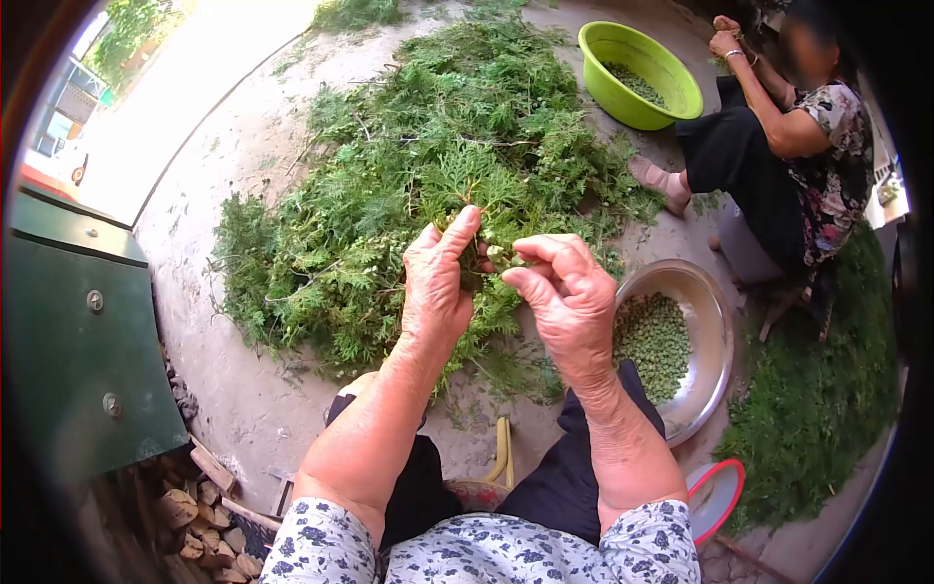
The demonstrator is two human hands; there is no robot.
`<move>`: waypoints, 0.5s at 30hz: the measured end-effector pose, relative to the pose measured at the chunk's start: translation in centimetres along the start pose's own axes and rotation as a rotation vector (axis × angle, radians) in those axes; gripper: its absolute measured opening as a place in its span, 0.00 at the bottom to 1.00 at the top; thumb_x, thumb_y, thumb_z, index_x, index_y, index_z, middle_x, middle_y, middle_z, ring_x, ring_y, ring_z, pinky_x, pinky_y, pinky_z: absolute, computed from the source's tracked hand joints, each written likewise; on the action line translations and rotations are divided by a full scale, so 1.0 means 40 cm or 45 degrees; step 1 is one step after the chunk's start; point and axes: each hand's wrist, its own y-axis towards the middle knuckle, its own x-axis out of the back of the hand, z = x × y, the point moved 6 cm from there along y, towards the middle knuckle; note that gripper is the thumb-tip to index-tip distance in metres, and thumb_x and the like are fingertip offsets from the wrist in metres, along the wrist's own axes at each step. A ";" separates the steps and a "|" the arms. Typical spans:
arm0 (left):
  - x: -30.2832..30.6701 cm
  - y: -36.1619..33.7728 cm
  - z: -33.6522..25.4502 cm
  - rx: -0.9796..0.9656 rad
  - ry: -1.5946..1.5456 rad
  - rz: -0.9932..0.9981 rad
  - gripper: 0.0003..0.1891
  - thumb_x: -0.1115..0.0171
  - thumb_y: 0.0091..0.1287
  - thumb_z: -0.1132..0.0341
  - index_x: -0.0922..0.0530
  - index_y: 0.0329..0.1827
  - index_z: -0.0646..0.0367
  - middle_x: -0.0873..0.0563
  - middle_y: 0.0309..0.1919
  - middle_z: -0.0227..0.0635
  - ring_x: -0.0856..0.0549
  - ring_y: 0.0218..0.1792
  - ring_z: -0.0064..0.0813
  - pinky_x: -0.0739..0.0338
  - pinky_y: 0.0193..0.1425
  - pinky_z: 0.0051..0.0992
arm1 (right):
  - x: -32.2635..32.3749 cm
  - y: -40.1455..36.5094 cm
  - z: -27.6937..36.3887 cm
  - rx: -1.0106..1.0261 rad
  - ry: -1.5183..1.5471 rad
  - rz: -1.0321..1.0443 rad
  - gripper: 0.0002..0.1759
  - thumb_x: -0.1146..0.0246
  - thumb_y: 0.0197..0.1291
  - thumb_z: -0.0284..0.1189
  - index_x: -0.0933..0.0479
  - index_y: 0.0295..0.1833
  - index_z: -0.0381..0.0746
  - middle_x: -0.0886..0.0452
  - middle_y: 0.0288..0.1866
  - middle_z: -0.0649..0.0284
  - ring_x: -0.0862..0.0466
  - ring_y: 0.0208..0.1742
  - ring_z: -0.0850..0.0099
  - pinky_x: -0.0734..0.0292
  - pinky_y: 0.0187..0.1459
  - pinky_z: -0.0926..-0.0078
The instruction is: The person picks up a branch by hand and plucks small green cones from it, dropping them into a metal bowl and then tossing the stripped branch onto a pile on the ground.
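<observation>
My left hand (443, 268) is closed on a green leafy sprig (472, 187), the thumb pressed along it. Close beside it on the right, my right hand (564, 287) pinches small green cones (500, 257) between thumb and fingertips. Beneath and beyond both hands spreads a large pile of green branches (360, 214) on the ground. To the right of my right forearm stands a metal basin (718, 365) holding many small green cones (654, 343).
A green plastic tub (623, 97) with green pieces inside stands at the upper right. Beside it a person (778, 136) sits on a low stool. More greenery (817, 419) lies at the right. Chopped wood (199, 526) and a green metal panel (78, 341) are at the left.
</observation>
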 end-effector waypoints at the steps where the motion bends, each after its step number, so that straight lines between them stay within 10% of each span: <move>1: 0.001 0.000 0.001 -0.023 -0.008 0.005 0.09 0.33 0.59 0.68 0.28 0.31 0.56 0.22 0.26 0.26 0.23 0.25 0.18 0.27 0.25 0.19 | -0.019 -0.002 -0.011 -0.052 -0.005 0.015 0.17 0.29 0.45 0.23 0.23 0.43 0.36 0.23 0.33 0.62 0.23 0.24 0.78 0.27 0.28 0.81; 15: -0.010 -0.005 0.014 -0.063 0.158 0.106 0.06 0.37 0.62 0.67 0.24 0.33 0.59 0.21 0.26 0.24 0.26 0.23 0.14 0.31 0.24 0.16 | -0.054 0.013 -0.069 -0.423 0.226 0.084 0.08 0.38 0.54 0.20 0.24 0.42 0.33 0.22 0.31 0.63 0.20 0.27 0.78 0.25 0.28 0.81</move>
